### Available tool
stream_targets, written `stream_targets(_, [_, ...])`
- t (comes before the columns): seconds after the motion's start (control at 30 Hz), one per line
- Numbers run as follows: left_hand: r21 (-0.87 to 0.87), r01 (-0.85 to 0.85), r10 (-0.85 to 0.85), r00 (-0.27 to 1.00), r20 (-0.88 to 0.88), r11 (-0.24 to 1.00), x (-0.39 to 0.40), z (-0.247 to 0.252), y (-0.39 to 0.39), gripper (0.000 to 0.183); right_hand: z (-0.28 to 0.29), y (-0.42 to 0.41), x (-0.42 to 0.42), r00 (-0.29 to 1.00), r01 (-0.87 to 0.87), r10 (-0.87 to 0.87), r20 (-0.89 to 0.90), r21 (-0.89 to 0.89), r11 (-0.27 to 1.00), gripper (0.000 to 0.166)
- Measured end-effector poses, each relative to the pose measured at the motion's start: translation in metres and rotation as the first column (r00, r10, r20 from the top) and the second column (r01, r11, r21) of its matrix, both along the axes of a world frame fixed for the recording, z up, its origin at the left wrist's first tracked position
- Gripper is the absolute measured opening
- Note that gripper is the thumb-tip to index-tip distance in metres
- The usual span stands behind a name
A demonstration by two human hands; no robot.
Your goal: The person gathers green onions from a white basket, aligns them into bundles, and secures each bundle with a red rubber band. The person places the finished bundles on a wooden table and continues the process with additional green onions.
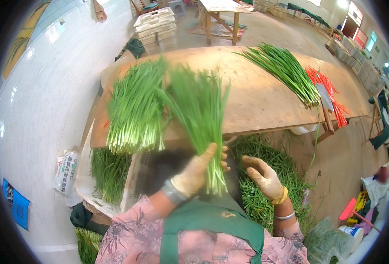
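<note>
My left hand (197, 171), in a pale glove, grips a bunch of long green garlic chives (201, 109) near its pale stem ends. The leaf tips fan out over the table and look blurred. To the right, my gloved right hand (263, 178) holds nothing, its thumb and fingers apart, above loose green trimmings (270, 198). A large pile of chives (135, 109) lies at the table's left end, stems towards me. Another bundle of chives (283, 72) rests at the right of the table, beside a cleaver (325, 99) with a wooden handle and a heap of red ties (329, 89).
The wooden table (254, 99) spans the space before me. Below its left end stands a white plastic crate (128, 184) with chives in it. Stacked white crates (156, 26) and a second table (226, 6) are farther off. A white tiled wall (49, 99) runs along the left.
</note>
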State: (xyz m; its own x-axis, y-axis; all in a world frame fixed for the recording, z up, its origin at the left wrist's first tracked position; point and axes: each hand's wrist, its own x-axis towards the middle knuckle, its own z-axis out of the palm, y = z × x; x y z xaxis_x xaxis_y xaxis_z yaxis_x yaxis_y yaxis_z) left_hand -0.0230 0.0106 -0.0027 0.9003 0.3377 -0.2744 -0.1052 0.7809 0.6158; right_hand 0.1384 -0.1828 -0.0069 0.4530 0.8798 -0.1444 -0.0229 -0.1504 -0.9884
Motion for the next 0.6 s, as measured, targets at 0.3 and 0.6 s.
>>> stream_targets(0.3, [0.567, 0.235, -0.217, 0.971, -0.101, 0.79, -0.015, 0.03, -0.022, 0.037, 0.03, 0.075, -0.026, 0.966, -0.175, 0.216, -0.145, 0.249, 0.953, 0.047])
stream_targets(0.6, [0.946, 0.067, -0.103, 0.994, -0.035, 0.318, 0.033, 0.115, 0.041, 0.055, 0.178, 0.134, -0.007, 0.991, 0.052, 0.04, -0.129, 0.642, 0.765, 0.032])
